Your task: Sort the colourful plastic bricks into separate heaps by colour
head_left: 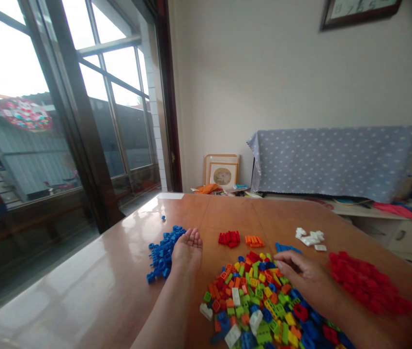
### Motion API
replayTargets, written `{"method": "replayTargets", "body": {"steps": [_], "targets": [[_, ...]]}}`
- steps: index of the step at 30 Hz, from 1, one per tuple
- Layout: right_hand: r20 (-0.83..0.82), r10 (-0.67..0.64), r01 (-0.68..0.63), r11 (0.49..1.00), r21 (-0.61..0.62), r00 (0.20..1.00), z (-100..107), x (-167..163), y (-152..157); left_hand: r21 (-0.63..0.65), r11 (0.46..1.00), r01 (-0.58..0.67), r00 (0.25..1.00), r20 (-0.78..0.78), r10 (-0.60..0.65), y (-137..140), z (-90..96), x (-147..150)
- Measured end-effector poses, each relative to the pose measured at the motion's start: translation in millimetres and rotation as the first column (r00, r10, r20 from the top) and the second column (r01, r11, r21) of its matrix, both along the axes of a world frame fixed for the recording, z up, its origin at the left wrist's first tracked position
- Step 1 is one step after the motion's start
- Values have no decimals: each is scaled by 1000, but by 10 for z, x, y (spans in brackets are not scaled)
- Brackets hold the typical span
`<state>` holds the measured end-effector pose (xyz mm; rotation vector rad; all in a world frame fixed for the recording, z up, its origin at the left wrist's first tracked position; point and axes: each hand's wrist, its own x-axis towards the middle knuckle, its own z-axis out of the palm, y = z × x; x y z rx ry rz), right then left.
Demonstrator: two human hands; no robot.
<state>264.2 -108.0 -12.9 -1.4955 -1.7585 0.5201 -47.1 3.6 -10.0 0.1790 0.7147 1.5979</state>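
My left hand (187,248) lies against the right side of a pile of blue toy bricks (162,255), palm turned up and sideways, fingers stretched out. No brick shows in it. My right hand (298,265) is over the back right edge of a large mixed heap of toy bricks (251,295) in green, yellow, orange, red, blue and white. Its thumb and index finger are bent towards the heap with a small gap between their tips; nothing shows clearly between them. Just behind that hand lie some long blue bricks (287,248).
Sorted on the wooden table (126,271) are red bricks (229,238), orange bricks (254,241), white bricks (310,237) and a large red pile (367,283) at the right. One blue piece (163,218) lies apart. A cloth-covered object (332,162) stands beyond the table.
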Motion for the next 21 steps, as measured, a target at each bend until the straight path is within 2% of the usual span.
{"method": "replayTargets", "body": {"steps": [3,5,6,8,11,13,15,17,21], "targets": [[35,-17,16,999,37,999,-13,21,16,3,997,80,992,-95,-80,-49,2,110],[78,-31,26,998,57,996,-10,36,23,0,984,179,951,-256,-174,-98,-8,201],[101,-34,28,998,64,994,-6,42,24,0,971,237,906,-362,-221,-129,-15,248],[155,-23,12,997,77,988,0,50,24,19,939,344,758,-596,-266,-196,-31,336],[271,48,-68,996,63,961,-8,46,20,89,877,471,468,-869,-163,-294,-51,446],[346,107,-113,994,-3,932,-26,29,19,124,819,560,296,-953,-58,-341,-70,496],[398,156,-129,987,-93,904,-47,6,18,137,765,630,177,-984,30,-367,-106,523],[416,194,-138,977,-161,888,-60,-18,15,127,743,658,123,-991,61,-374,-160,525],[392,241,-169,963,-210,888,-48,-45,2,46,742,669,89,-996,-18,-370,-259,492]]}}
